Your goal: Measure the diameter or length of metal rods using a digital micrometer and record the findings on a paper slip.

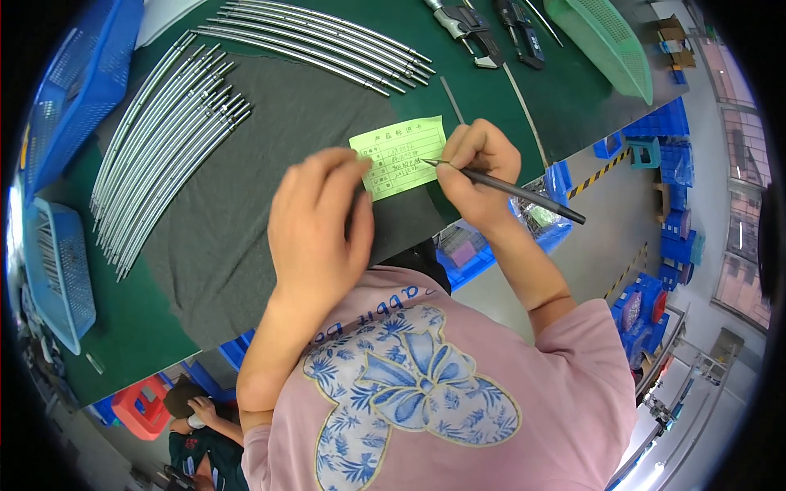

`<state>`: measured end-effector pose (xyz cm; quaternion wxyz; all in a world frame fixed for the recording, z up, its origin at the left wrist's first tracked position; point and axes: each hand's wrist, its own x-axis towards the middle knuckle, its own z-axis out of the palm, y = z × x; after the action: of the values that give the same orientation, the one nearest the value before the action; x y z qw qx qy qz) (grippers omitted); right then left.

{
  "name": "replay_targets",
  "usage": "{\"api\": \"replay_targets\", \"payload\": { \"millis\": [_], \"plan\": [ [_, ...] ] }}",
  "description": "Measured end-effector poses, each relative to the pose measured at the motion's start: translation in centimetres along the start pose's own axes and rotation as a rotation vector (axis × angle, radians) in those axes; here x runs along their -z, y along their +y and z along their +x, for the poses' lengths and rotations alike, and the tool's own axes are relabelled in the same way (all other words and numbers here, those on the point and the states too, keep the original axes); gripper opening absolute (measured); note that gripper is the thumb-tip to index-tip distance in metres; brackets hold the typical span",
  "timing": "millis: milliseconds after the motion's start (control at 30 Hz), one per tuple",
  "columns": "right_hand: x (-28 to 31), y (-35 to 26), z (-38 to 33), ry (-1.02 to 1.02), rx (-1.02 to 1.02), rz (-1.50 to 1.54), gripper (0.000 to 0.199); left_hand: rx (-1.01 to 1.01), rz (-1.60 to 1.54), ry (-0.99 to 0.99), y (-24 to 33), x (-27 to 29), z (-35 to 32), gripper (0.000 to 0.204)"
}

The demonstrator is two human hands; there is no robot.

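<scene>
A yellow-green paper card [397, 182] with a printed form and handwritten lines lies on the dark grey cloth [237, 196]. My right hand [481, 168] is closed around a black pen [528, 195]. The pen's tip meets the card near its right side, and its back end slants down to the right. My left hand [323, 217] rests at the card's left edge with the fingers bent loosely and the thumb apart. Its fingertips are slightly blurred and cover part of that edge.
Thin metal rods [168, 155] lie in rows on the cloth, with more rods [319, 41] at the back. Micrometers [471, 33] and a green basket [602, 45] are at the far right. Blue baskets [61, 270] line the left edge. Another person [205, 434] sits at lower left.
</scene>
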<state>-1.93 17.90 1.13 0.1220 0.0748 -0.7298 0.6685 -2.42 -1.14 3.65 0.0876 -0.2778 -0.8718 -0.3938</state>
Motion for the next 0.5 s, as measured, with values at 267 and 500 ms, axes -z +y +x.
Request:
{"api": "replay_targets", "payload": {
  "millis": [267, 500],
  "plan": [
    [5.4, -6.3, 5.2, 0.109, -0.039, -0.146, 0.07, 0.059, 0.144, -0.097, -0.8, -0.8, 2.5, 0.051],
    [12.5, -5.5, 11.6, 0.178, 0.31, -0.592, 0.039, 0.076, 0.065, -0.038, -1.2, -1.7, 2.9, 0.039]
  ]
}}
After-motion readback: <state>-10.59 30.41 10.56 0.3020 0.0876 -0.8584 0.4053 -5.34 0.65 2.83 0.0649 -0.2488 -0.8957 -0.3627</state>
